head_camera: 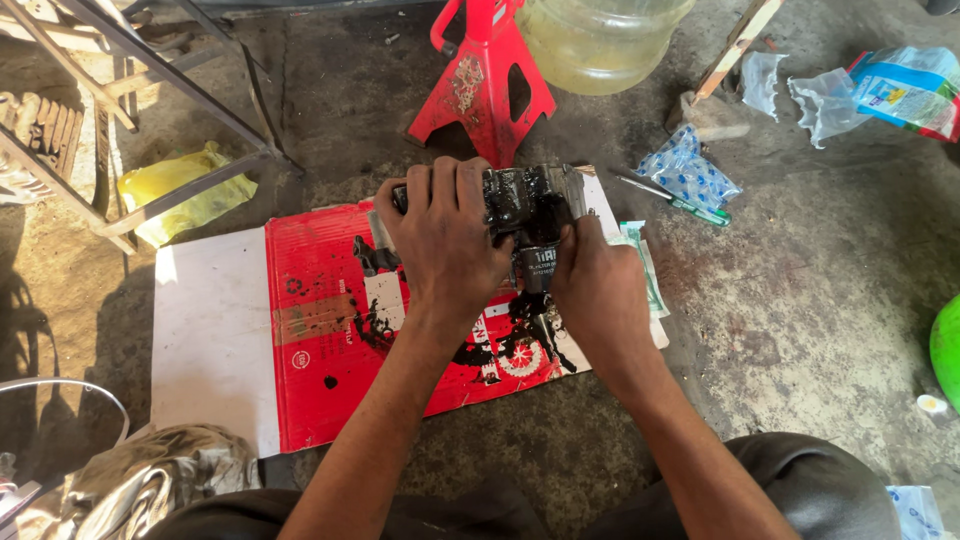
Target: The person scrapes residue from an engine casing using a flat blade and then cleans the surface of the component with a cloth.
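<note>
Black greasy part: oily metal block (527,205), held just above the cardboard, centre of view, between both hands
Left hand: left hand (445,240) clamped over the block's left side and top, fingers curled over its far edge, firm hold
Right hand: right hand (592,285) on the block's right lower side, thumb and fingers pinched on the dark cylinder piece (540,265) hanging under it, closed hold
Surface: flattened red and white cardboard (320,330) on the concrete floor (800,300), smeared with black oil under the block
Behind: red jack stand (480,85) upright just past the block; clear plastic jug (600,40) beside it to the right
Right side: screwdriver (675,200) lying near the cardboard, blue-patterned plastic bag (690,170) touching it
Left side: yellow bag (185,190) under a metal frame (150,80)
Near edge: crumpled grey cloth (150,480)
</note>
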